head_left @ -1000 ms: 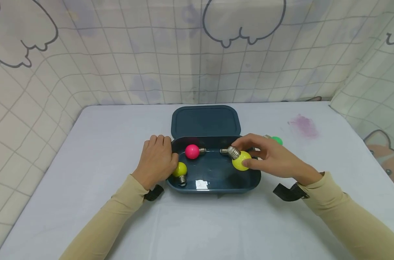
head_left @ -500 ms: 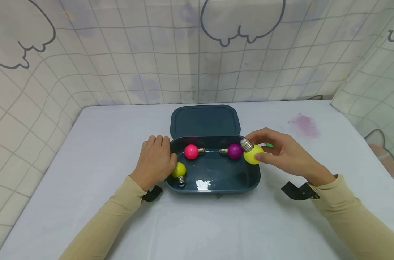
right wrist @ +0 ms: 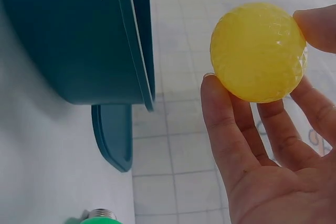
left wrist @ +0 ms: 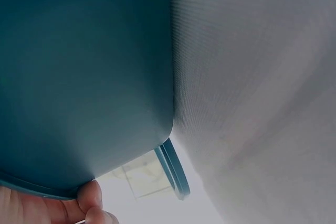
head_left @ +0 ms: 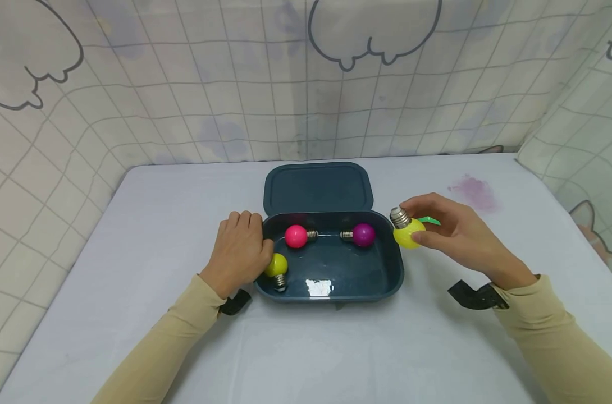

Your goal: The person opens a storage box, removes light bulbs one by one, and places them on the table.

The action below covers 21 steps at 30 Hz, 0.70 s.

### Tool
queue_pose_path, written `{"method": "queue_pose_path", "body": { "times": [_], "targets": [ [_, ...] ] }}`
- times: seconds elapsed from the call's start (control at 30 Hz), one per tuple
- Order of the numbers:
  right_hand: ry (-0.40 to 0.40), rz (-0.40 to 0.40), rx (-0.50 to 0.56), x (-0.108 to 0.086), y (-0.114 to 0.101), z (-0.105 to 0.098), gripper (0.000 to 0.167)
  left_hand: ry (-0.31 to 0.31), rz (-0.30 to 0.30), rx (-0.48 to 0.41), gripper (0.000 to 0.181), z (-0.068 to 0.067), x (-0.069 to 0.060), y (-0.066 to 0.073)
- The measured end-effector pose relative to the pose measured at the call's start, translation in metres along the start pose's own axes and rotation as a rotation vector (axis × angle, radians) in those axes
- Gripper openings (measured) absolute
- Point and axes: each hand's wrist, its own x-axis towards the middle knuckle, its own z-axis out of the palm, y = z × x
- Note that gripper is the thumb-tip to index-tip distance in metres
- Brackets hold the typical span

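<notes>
My left hand [head_left: 237, 252] grips the left rim of a dark blue-green plastic box [head_left: 346, 269], its thumb over the edge; the left wrist view shows its fingertips [left wrist: 89, 195] at the rim. With fingers and thumb, my right hand [head_left: 455, 238] pinches a yellow light bulb [head_left: 408, 233] just right of the box, screw base tilted up. The right wrist view shows this yellow bulb [right wrist: 257, 51] apart from the box wall. Inside the box lie a pink bulb [head_left: 296, 236], a purple bulb [head_left: 364, 234] and another yellow bulb [head_left: 277, 265] by my left thumb.
Behind the box lies its lid [head_left: 318, 188], flat on the white tablecloth [head_left: 306, 353]. A green bulb [right wrist: 102, 220], mostly hidden by my right hand in the head view, lies on the cloth. A checked curtain [head_left: 265, 112] hangs behind the table.
My right hand has carried the yellow bulb from above the box out past its right rim, uncovering the purple bulb. The left hand stays on the rim.
</notes>
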Motion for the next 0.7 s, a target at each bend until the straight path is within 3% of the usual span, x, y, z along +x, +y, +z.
{"method": "queue_pose_path", "body": {
  "times": [0.27, 0.7],
  "targets": [
    [0.037, -0.020, 0.012, -0.003, 0.007, -0.007, 0.043, -0.004, 0.002, 0.000, 0.022, 0.000, 0.000, -0.001],
    [0.123, 0.071, -0.036, -0.008, 0.008, -0.021, 0.044, 0.009, 0.015, 0.006, 0.021, 0.000, -0.001, -0.001]
  ]
}}
